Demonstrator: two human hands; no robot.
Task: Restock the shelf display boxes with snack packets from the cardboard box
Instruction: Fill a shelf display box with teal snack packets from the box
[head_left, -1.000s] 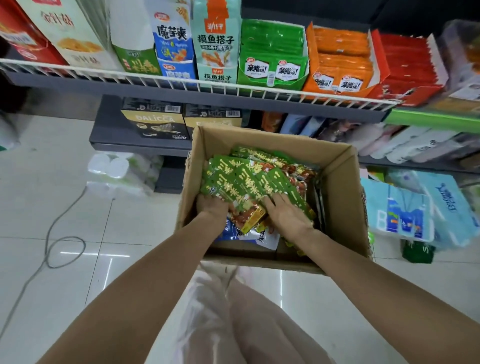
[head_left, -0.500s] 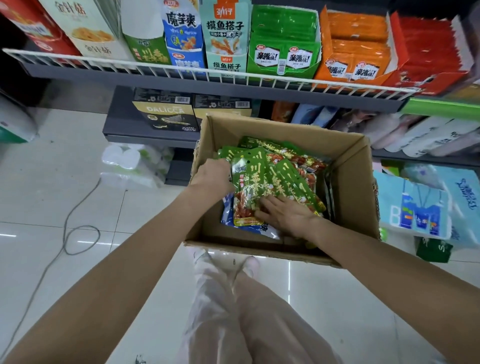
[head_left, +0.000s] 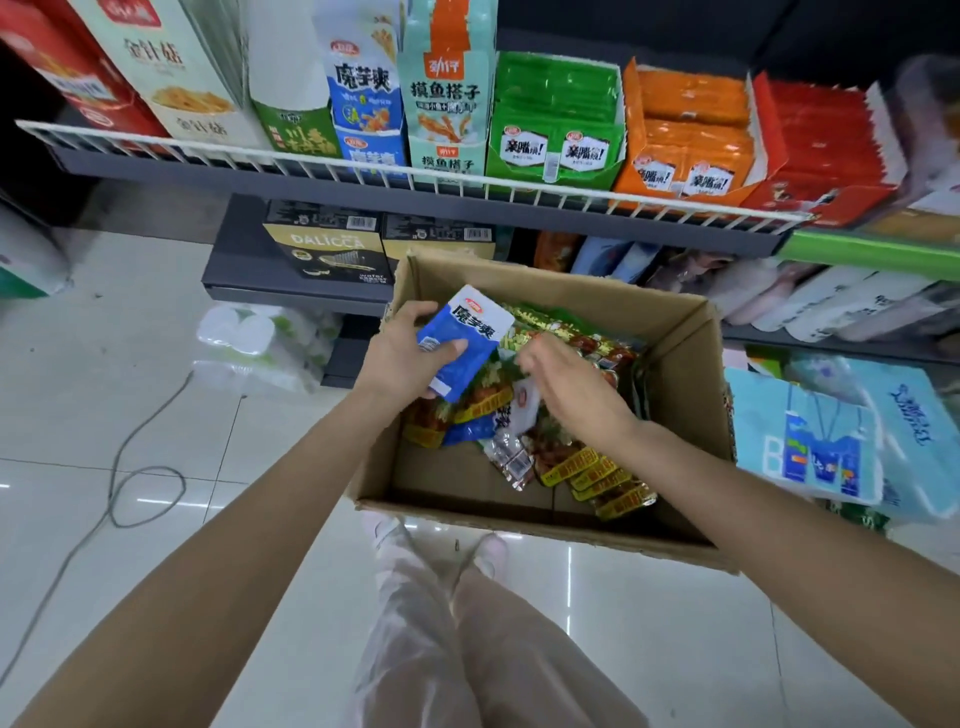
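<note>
From the head camera, the job looks just begun. The left hand (head_left: 402, 358) pinches one blue packet (head_left: 464, 340) above the cardboard box (head_left: 680, 374). The right hand (head_left: 576, 392) dips into the pile, fingers curled; I cannot tell what it holds. Many green and red packets (head_left: 597, 470) are left, too jumbled to count. One matching blue display box (head_left: 366, 104) waits on the shelf (head_left: 675, 221).
</note>
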